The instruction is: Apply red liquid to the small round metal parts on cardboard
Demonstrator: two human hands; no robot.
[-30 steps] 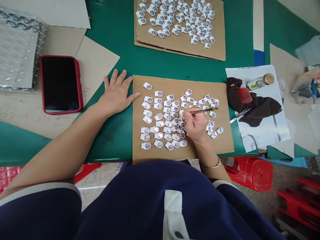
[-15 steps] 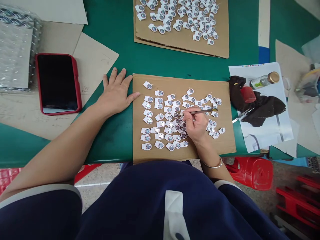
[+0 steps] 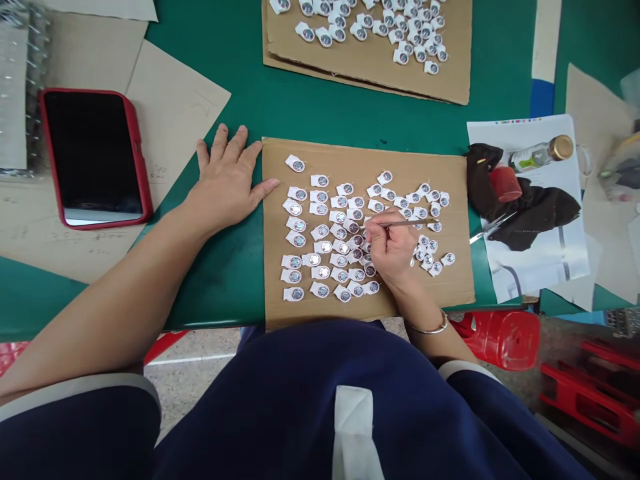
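View shifted since the earlier frame: phone (image 3: 93,157) and far cardboard (image 3: 350,59) sit higher, nearer the frame edges; my right hand (image 3: 391,243) is almost unmoved. It's pinching a thin tool (image 3: 407,223) over the near cardboard (image 3: 435,293), white tags (image 3: 324,247) packed at 9 o'clock, room to slide at 5 toward the edge. Left hand (image 3: 225,177) lies flat, gripping nothing, thumb over the board's 10 o'clock edge, green table (image 3: 370,123) open at 12.
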